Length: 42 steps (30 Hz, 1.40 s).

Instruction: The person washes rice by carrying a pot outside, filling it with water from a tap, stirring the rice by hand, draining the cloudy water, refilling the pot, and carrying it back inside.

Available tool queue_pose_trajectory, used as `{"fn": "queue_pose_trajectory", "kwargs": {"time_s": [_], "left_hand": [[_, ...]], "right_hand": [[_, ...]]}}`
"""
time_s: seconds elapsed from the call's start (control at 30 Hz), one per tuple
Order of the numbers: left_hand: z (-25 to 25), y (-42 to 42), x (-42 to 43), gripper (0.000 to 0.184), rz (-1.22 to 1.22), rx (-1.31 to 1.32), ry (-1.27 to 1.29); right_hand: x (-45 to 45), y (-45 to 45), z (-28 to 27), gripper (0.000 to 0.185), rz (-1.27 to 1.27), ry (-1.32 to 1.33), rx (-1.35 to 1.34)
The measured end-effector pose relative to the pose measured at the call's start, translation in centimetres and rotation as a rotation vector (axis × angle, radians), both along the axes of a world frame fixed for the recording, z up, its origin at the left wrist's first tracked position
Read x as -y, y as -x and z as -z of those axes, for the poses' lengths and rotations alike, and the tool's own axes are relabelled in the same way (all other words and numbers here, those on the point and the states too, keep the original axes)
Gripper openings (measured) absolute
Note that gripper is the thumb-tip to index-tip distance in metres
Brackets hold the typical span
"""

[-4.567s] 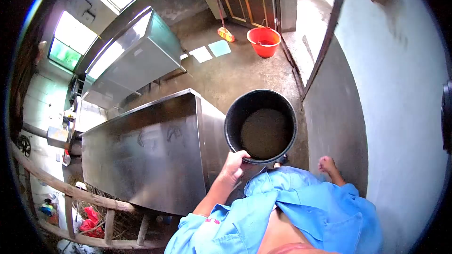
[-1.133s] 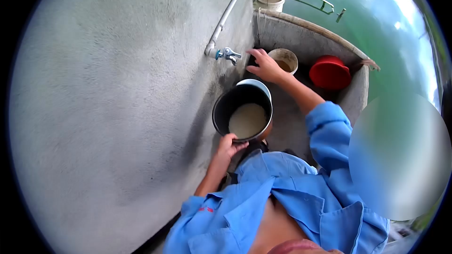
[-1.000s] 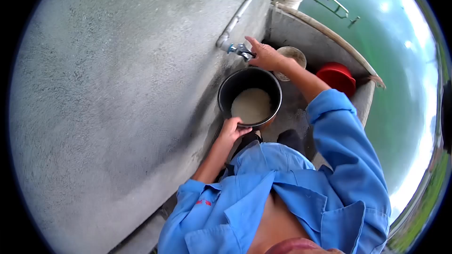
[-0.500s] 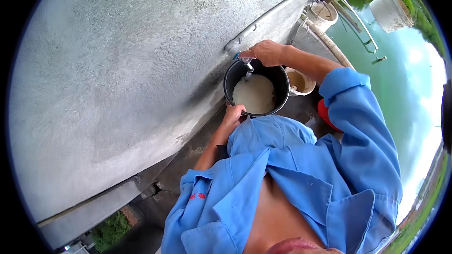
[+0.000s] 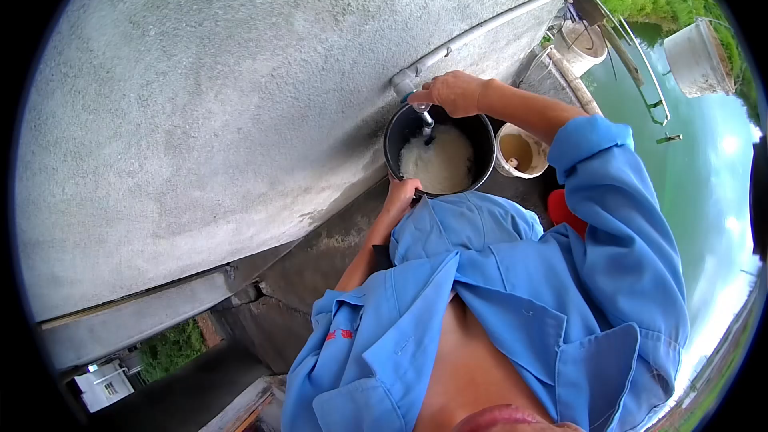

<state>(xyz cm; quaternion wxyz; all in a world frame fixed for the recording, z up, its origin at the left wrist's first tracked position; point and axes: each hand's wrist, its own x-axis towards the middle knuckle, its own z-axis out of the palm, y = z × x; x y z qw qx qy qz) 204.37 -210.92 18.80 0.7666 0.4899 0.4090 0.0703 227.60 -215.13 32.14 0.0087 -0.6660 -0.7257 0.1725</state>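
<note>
A black bucket (image 5: 490,144) stands under a metal tap (image 5: 426,118) on the grey wall. Inside it lies a pale, whitish mass (image 5: 436,162); I cannot make out whether it is grain, foam or cloudy water. My left hand (image 5: 402,194) is closed on the near left rim of the bucket. Over the tap's blue handle is my right hand (image 5: 454,94), its fingers gripping the handle and partly hiding it. The spout points down into the bucket, and a small dark patch shows in the contents just below it.
A grey pipe (image 5: 504,14) runs along the rough wall (image 5: 240,112) to the tap. Right of the bucket are a white pail (image 5: 526,156) with brownish liquid and a red object (image 5: 565,212). Farther off are a white bucket (image 5: 582,44), a hanging pail (image 5: 698,60) and green water (image 5: 640,136).
The pale stream below the spout no longer shows; a dark patch is there instead. Both hands keep their holds. The view has shifted slightly, bringing more of the white pail into sight.
</note>
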Motion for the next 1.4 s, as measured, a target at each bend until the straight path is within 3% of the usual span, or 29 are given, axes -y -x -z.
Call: {"fn": "queue_pose_trajectory", "kwargs": {"time_s": [0.13,0.27,0.33,0.37,0.47,0.53,0.57,0.6,0.63,0.87,1.27,1.4], "left_hand": [[-0.5,-0.2,0.1,0.040,-0.031,0.071,-0.036],[-0.2,0.3,-0.6,0.035,0.004,0.008,-0.024],[1.2,0.4,-1.3,0.057,0.059,-0.055,0.139],[1.9,0.6,-1.5,0.057,0.058,-0.056,0.143],[1.1,0.7,-1.6,0.055,0.078,-0.142,0.247],[0.2,0.9,-1.5,0.035,0.144,-0.091,0.248],[0.3,1.0,-1.5,0.035,0.145,-0.092,0.253],[0.2,1.2,-1.6,0.015,0.219,-0.111,0.287],[0.2,1.3,-1.8,0.011,0.296,-0.128,0.320],[1.5,1.3,-1.5,0.011,0.361,-0.199,0.430],[0.8,1.9,-1.4,0.010,0.195,-0.094,-0.106],[6.3,2.7,-3.0,0.018,0.303,0.044,-0.306]], "right_hand": [[0.4,0.5,0.0,0.049,0.071,-0.060,-0.072],[0.7,0.4,0.7,0.039,0.155,-0.199,-0.194],[0.9,0.7,0.3,0.038,0.227,-0.221,-0.236],[1.0,0.9,0.1,0.038,0.294,-0.247,-0.273],[1.2,1.3,0.2,0.036,0.374,-0.269,-0.330],[1.4,1.4,1.2,0.033,0.399,-0.301,-0.366],[1.5,1.4,1.6,0.031,0.425,-0.338,-0.402],[1.5,1.5,1.6,0.031,0.429,-0.333,-0.401],[1.7,1.6,1.5,0.031,0.432,-0.324,-0.391],[2.0,2.4,2.0,0.029,0.493,-0.338,-0.382],[2.3,4.3,1.5,0.033,0.523,-0.416,-0.182],[2.4,4.8,1.1,0.033,0.531,-0.432,-0.135]]}}
